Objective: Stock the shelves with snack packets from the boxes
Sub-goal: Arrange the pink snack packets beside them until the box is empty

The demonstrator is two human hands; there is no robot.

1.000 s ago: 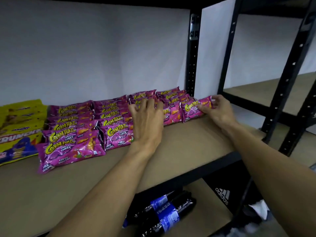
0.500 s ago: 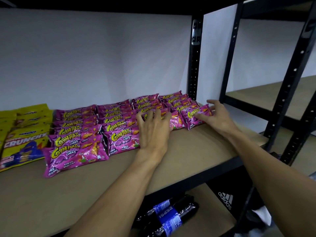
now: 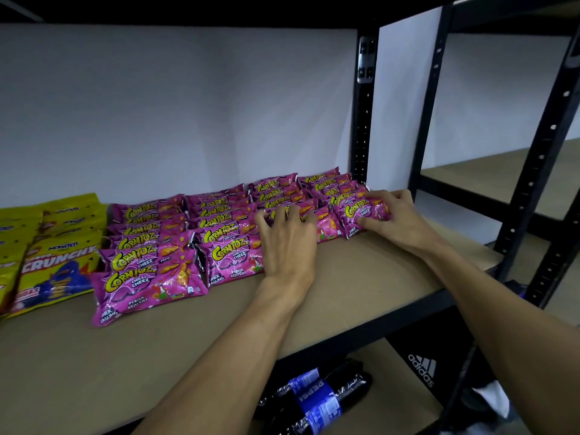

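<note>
Straightening step, judging by the rows. Left hand [image 3: 287, 243] is clawing down over packets [image 3: 326, 229]; right hand [image 3: 398, 221] is pinching the end packet [image 3: 356, 211], all lying on the shelf [image 3: 361, 277]. Next move is probably squaring the rows, then fetching more.

Covered, cropped and unreadable parts at the shelf

The left hand [image 3: 287, 243] covers most of one pink packet [image 3: 328, 229], and its back hides whether the fingertips pinch anything. The right hand [image 3: 397, 221] wraps and hides the right end of the corner packet [image 3: 357, 215]. The rear packets [image 3: 273, 186] overlap, so only strips of them show. The yellow packets [image 3: 53, 255] run off the left edge. The bottles [image 3: 317, 400] below are half hidden by the front edge of the shelf [image 3: 345, 277] and cropped at the bottom. Small print is illegible.
</note>
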